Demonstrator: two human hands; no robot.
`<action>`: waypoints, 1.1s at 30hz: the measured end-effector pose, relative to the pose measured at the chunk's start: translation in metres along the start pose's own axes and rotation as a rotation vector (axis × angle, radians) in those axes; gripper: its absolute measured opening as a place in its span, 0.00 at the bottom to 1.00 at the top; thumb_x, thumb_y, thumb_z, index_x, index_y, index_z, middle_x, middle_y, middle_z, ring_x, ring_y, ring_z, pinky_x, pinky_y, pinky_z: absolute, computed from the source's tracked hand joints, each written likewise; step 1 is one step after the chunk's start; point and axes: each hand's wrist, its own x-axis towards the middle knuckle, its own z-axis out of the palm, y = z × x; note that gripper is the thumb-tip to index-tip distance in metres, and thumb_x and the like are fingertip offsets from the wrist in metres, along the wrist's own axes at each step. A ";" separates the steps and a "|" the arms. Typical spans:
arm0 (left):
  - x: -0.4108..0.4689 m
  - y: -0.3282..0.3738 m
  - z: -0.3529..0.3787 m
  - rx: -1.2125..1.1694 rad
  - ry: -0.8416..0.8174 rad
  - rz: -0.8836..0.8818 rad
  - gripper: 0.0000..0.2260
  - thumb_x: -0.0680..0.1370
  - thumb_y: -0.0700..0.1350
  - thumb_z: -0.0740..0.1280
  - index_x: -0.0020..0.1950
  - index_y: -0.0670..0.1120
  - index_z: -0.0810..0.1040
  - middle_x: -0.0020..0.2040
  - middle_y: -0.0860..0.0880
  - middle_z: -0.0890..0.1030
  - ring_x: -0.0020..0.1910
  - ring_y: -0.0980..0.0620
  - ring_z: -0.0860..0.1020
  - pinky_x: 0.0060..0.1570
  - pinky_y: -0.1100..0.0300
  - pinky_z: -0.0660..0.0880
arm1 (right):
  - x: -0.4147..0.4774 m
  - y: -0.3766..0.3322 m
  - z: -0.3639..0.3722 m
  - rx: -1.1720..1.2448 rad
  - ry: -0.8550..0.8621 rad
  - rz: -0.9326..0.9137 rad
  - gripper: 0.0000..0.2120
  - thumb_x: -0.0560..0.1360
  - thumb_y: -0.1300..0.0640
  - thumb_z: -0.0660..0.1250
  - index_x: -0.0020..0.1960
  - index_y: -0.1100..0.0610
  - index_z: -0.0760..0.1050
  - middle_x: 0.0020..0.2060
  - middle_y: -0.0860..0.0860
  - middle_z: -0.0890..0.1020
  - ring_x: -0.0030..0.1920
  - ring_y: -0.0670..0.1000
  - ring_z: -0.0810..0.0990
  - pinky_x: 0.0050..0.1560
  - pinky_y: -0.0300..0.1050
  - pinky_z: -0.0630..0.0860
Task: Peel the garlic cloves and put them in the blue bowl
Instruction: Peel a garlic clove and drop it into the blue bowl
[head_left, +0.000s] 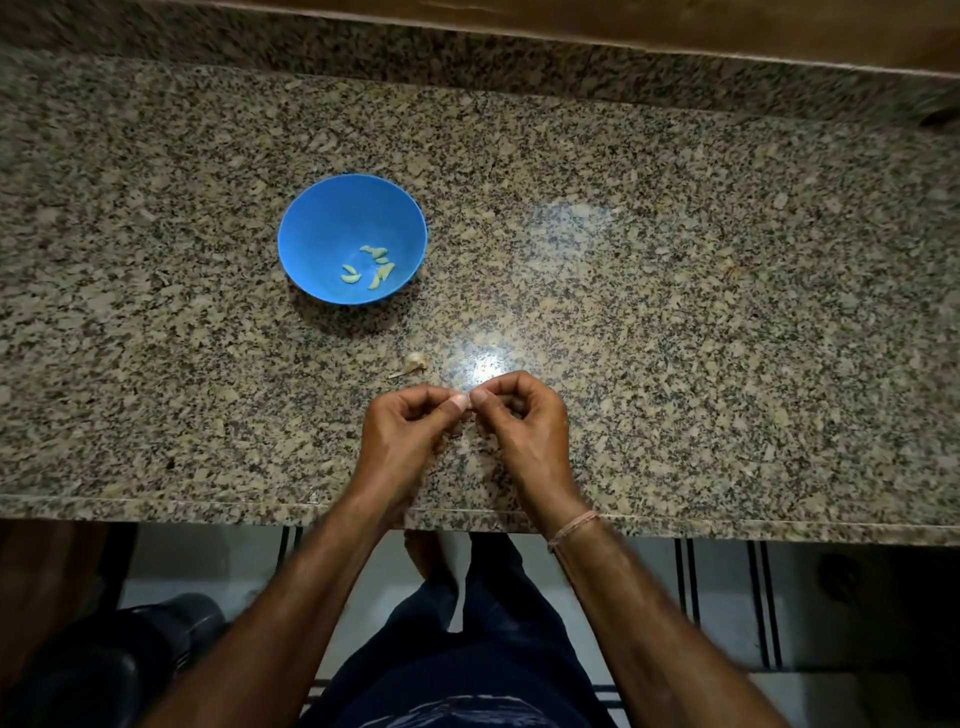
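Note:
A blue bowl (332, 218) stands on the granite counter, left of centre, with several pale peeled garlic cloves (370, 266) lying in its bottom. Near the counter's front edge my left hand (410, 431) and my right hand (524, 421) meet thumb to thumb. Both pinch one small garlic clove (470, 401) between thumbs and fingertips; it is almost fully hidden by the thumbs. Just beyond my left hand, an unpeeled piece of garlic (414, 362) with a dry stem lies on the counter.
The speckled granite counter (675, 312) runs across the whole view, with a raised ledge at the back and its front edge (208, 506) close to my body. A bright light glare sits just beyond my hands.

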 end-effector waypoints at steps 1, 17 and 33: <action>0.001 -0.001 -0.001 -0.041 -0.006 -0.035 0.07 0.79 0.43 0.74 0.53 0.40 0.86 0.43 0.47 0.87 0.43 0.53 0.85 0.41 0.63 0.79 | 0.000 -0.001 0.001 -0.016 0.007 -0.016 0.03 0.78 0.58 0.75 0.47 0.56 0.82 0.43 0.53 0.86 0.46 0.55 0.86 0.51 0.54 0.86; 0.000 -0.006 0.006 -0.151 0.062 -0.109 0.07 0.83 0.41 0.68 0.46 0.45 0.83 0.37 0.50 0.83 0.36 0.57 0.79 0.36 0.64 0.76 | -0.011 -0.007 0.012 0.160 -0.019 0.068 0.05 0.79 0.61 0.74 0.54 0.61 0.83 0.49 0.57 0.87 0.53 0.56 0.87 0.55 0.49 0.85; 0.012 -0.008 0.005 0.491 0.205 0.133 0.09 0.87 0.46 0.60 0.51 0.46 0.77 0.41 0.51 0.80 0.39 0.56 0.76 0.32 0.69 0.66 | -0.007 -0.014 0.009 0.691 -0.138 0.503 0.13 0.78 0.71 0.70 0.62 0.68 0.79 0.56 0.63 0.85 0.52 0.56 0.87 0.54 0.45 0.85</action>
